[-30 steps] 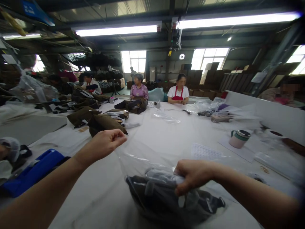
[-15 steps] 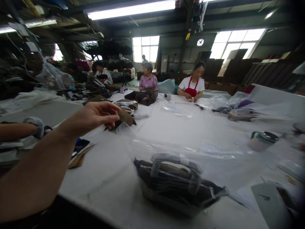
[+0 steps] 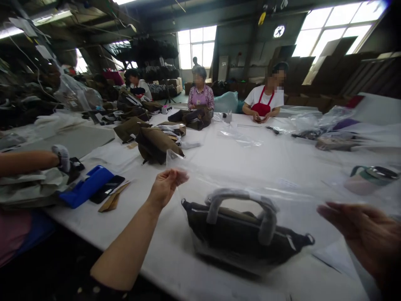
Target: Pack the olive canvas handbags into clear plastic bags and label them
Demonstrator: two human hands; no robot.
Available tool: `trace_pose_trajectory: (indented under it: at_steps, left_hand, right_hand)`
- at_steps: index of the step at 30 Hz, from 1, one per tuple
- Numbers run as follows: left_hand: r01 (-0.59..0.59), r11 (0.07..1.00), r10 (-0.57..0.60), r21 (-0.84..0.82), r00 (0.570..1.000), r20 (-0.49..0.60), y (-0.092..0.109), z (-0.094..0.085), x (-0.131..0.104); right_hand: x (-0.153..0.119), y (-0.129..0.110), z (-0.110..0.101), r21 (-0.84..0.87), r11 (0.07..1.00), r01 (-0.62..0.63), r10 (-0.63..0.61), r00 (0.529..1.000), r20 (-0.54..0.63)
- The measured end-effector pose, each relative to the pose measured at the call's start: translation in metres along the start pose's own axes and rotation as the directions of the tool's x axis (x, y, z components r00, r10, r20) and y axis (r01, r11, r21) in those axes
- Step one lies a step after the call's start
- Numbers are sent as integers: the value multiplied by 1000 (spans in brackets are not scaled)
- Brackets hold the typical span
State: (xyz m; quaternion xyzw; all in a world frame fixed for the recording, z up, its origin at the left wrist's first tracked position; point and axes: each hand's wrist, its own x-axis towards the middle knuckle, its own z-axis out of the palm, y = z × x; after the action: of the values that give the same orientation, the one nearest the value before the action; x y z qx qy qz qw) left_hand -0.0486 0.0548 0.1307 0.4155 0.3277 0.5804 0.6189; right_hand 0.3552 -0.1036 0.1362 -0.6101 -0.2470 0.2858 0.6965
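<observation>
A dark handbag [image 3: 232,238] with wrapped grey handles stands on the white table inside a clear plastic bag [image 3: 200,173]. At the upper left of that plastic, my left hand [image 3: 166,186] pinches its edge between thumb and fingers. On the other side, my right hand [image 3: 363,234] is closed on the plastic's right edge, slightly blurred. The plastic stretches between both hands, above the handbag's handles.
A mug [image 3: 371,179] stands to the right. On the left lie a blue case [image 3: 86,186], a black phone [image 3: 108,188] and brown bags [image 3: 159,144]. A co-worker's arm [image 3: 28,163] reaches in at the left. Other people sit across the white table [image 3: 219,163].
My left hand has moved down and right and now grips the plastic bag. My right hand has come into view at the right, holding it too. The view has shifted.
</observation>
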Motion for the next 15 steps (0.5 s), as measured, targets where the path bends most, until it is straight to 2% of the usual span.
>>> trace_pose_trajectory:
  at_steps: [2, 4, 7, 9, 11, 12, 13, 15]
  left_hand:
    - [32, 999, -33, -11, 997, -66, 5, 10, 28]
    - [34, 999, -35, -20, 996, -86, 17, 22, 58]
    - [-37, 999, 36, -21, 999, -40, 47, 34, 88]
    - [-111, 994, 110, 11, 993, 33, 64, 31, 89]
    - [-134, 987, 123, 90, 985, 118, 66, 15, 78]
    - [-100, 985, 79, 144, 986, 146, 59, 4, 68]
    - [-34, 979, 4, 199, 989, 151, 47, -8, 58]
    - [151, 944, -193, 294, 974, 118, 12, -32, 33]
  right_hand:
    - [27, -17, 22, 64, 991, -118, 119, 993, -15]
    - [57, -37, 45, 111, 985, -129, 131, 991, -10]
    - [85, -66, 63, 170, 984, -45, 45, 999, 2]
    - [87, -69, 55, 189, 982, 21, -35, 997, 70]
    - [79, -50, 36, 132, 989, 66, -94, 971, 218]
    - [73, -32, 25, 70, 995, 71, -90, 945, 313]
    - [65, -10, 13, -21, 998, 51, -38, 914, 403]
    - [45, 41, -7, -184, 983, -14, 105, 863, 494]
